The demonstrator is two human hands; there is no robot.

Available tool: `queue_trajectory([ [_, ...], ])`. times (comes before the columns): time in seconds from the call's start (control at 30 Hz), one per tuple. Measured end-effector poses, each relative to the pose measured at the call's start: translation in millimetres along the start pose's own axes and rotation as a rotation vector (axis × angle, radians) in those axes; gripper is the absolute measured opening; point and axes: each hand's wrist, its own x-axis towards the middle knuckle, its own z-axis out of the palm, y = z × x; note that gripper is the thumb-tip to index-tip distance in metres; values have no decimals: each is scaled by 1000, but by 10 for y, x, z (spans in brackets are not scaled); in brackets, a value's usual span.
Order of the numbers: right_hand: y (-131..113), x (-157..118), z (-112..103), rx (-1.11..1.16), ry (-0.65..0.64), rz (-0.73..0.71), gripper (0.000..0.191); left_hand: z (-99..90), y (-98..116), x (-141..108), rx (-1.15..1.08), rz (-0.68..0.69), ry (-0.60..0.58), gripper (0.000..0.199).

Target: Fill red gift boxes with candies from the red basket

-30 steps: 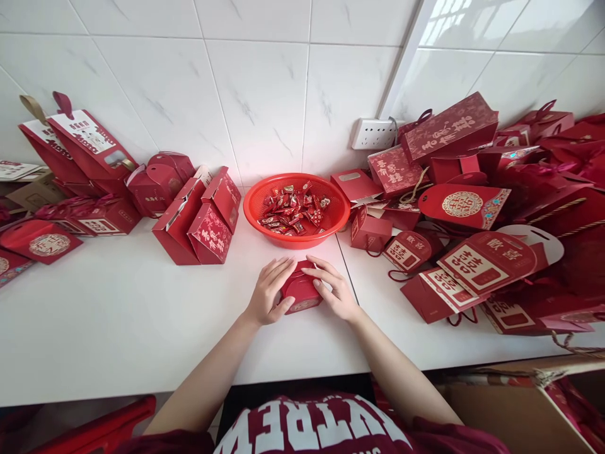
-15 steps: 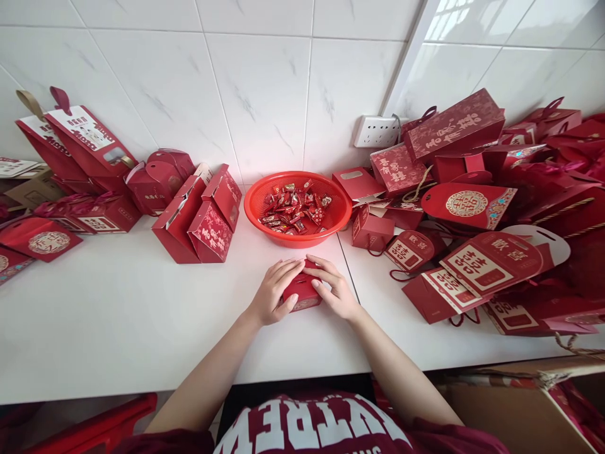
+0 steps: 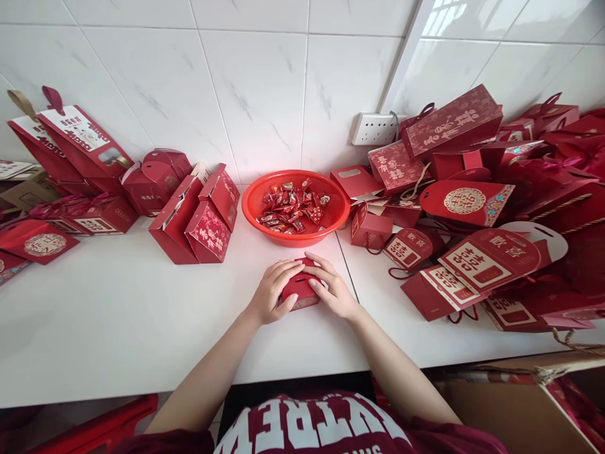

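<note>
A small red gift box (image 3: 301,292) sits on the white table between my two hands, with a narrow slot showing in its top. My left hand (image 3: 271,291) is curved around its left side, thumb near the front and fingers over the far top edge. From the right, my right hand (image 3: 336,291) grips it the same way, the fingertips of both hands nearly meeting. Part of the box is hidden under my fingers. Just beyond it stands a red plastic basket (image 3: 253,217) holding many small wrapped candies (image 3: 293,207).
Red paper boxes (image 3: 193,217) stand to the left against the tiled wall. A large heap of red gift boxes and bags (image 3: 466,205) covers the right side. A power strip (image 3: 375,128) is fixed to the wall. An open cardboard box (image 3: 501,403) sits low at the right.
The view has shifted slightly. My fingers have moved a little on the box's top, and its slot shows more clearly. The box stays in place between my hands.
</note>
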Motion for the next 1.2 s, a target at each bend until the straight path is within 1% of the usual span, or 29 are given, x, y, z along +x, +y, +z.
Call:
queue_trajectory([
  [0.17, 9, 8, 21, 89, -13, 15, 37, -16, -4, 12, 12, -5, -1, 60],
  [0.53, 1, 6, 18, 105, -14, 19, 35, 3, -17, -2, 0, 19, 4, 63],
  [0.77, -5, 6, 9, 90, -31, 10, 35, -43, 48, 15, 14, -33, -36, 53],
  [0.93, 1, -2, 2, 69, -76, 20, 42, -66, 53, 8, 61, -18, -80, 64],
  [1.0, 11, -1, 7, 78, -90, 37, 44, -52, 64, -1, 101, -49, -82, 65],
  [1.13, 37, 6, 24, 104, -89, 54, 47, -23, 117, -45, 204, -161, -57, 59],
  [1.2, 44, 12, 33, 121, -87, 55, 48, -29, 157, -77, 222, -217, -74, 57],
])
